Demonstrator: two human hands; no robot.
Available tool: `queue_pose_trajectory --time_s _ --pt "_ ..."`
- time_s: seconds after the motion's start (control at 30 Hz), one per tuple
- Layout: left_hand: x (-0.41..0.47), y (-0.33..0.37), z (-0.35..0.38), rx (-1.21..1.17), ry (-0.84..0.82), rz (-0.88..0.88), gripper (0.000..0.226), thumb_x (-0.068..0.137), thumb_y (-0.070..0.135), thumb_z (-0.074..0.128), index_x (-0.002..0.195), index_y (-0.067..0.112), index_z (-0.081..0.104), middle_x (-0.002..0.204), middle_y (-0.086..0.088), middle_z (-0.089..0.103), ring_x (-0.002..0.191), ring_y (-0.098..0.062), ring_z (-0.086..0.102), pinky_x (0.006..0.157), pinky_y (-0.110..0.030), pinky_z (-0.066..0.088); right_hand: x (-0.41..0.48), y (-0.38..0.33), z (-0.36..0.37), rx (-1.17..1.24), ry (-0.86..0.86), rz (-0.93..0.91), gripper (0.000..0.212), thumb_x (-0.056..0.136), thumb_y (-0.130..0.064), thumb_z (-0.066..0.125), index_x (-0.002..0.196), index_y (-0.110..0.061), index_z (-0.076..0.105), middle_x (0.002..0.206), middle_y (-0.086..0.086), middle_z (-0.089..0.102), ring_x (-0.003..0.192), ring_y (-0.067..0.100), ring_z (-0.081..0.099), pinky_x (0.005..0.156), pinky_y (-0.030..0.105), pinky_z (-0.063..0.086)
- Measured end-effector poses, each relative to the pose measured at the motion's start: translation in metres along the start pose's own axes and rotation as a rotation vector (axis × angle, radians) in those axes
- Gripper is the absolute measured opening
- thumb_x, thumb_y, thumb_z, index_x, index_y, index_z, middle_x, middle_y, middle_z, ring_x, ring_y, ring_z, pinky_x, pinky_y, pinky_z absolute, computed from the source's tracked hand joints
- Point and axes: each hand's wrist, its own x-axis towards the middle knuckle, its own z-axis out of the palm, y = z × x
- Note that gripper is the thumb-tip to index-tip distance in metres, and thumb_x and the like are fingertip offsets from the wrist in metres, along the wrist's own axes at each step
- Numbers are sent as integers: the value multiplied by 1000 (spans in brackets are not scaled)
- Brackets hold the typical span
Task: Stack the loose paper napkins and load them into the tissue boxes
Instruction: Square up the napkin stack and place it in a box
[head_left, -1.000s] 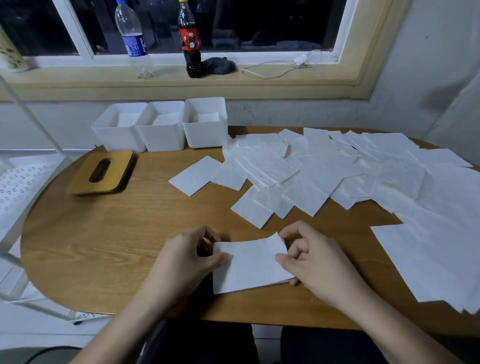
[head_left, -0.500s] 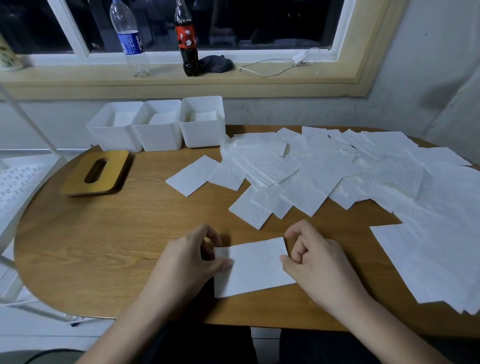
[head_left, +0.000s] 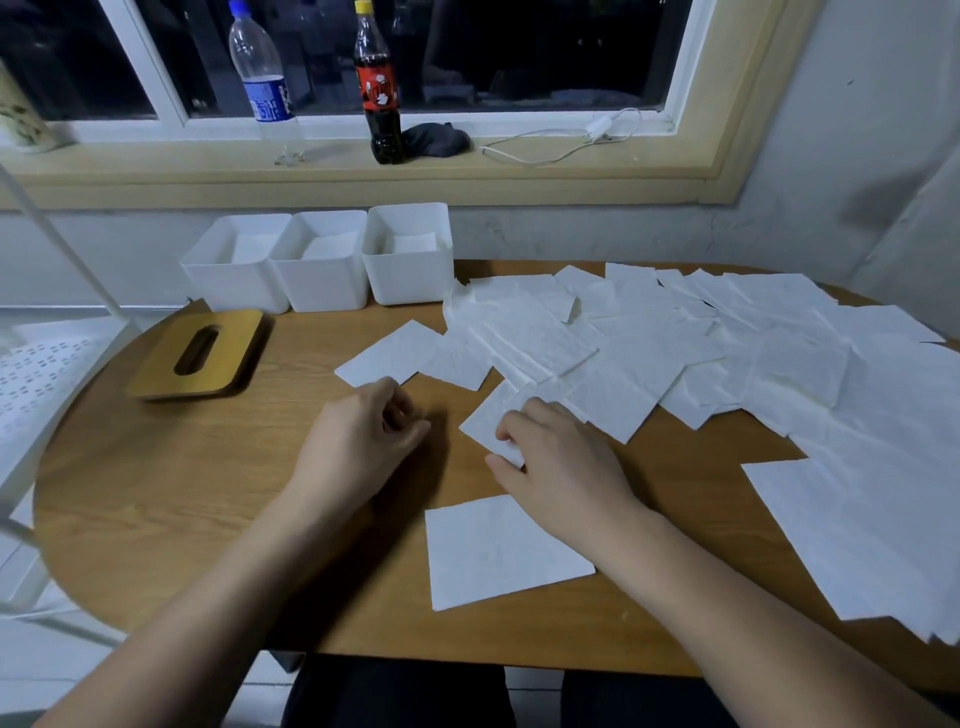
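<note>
At far left of table (head_left: 156, 493): three white tissue boxes (head_left: 322, 283), one wooden lid (head_left: 236, 340).
Right hand (head_left: 563, 470) pinches one loose napkin (head_left: 485, 423); left hand (head_left: 358, 447) loosely curled, holding nothing; one napkin stack (head_left: 493, 556) lies at near edge.

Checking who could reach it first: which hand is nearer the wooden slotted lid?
Left. The left hand is just right of the wooden lid; the right hand is farther right, pinching a loose napkin.

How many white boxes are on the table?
3, in a row at the wooden table's far left edge: the left white plastic box, the middle box, the right box. None seems hidden.
</note>
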Motion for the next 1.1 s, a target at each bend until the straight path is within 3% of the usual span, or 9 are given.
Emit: queue_pose_trajectory --time_s 0.13,0.27,0.37,0.5,0.6,0.77,0.93,1.1 --pt "36 -17 2 81 81 6 19 94 42 79 101 29 67 100 13 62 85 -10 63 67 -31 53 12 -1 6 -53 -43 -4 24 108 -41 57 120 -22 64 115 -7 58 100 12 54 73 24 42" --pt "55 -28 3 160 83 -30 22 96 45 76 106 27 67 107 9 59 89 -16 62 72 -37 57 14 -1 8 -80 -78 11 15 107 -33 55 110 -20 61 106 -5 53 95 14 52 68 27 46" --pt "61 -32 0 194 66 -6 17 97 42 75 107 28 70 105 10 60 87 -14 61 68 -35 56 16 -1 10 -95 -71 -7 12 107 -30 53 105 -19 58 104 -4 53 93 15 52 69 28 50" --pt "63 -31 -6 300 56 44 8 94 28 77 99 26 72 98 6 63 81 -18 62 64 -36 55 18 -2 18 -165 -52 -37 7 104 -19 58 99 -18 55 95 -3 49 83 15 48 67 26 38" --pt "60 -31 -9 365 44 50 9 91 28 77 92 28 69 93 7 61 77 -18 61 63 -38 57 18 -3 21 -180 -56 -74 16 103 -15 58 92 -19 46 91 -4 48 81 16 45 72 29 35" --pt "43 -37 -18 329 70 98 12 91 28 80 95 28 69 98 9 61 79 -15 60 64 -38 58 13 -9 -3 154 -31 -55 15 107 -22 55 92 -22 51 94 -11 52 85 10 50 74 24 46" --pt "5 -36 -29 268 63 126 14 91 27 81 96 33 69 98 15 61 80 -10 61 61 -31 55 8 -14 -37 560 -75 111 12 108 -28 59 96 -26 58 91 -12 64 67 4 54 63 18 45" --pt "-38 -40 -31 244 -21 188 16 91 34 79 93 43 66 101 21 59 84 -2 59 71 -28 51 5 -19 -57 800 -76 170 10 107 -25 62 98 -25 66 93 -14 69 85 3 63 75 16 49"
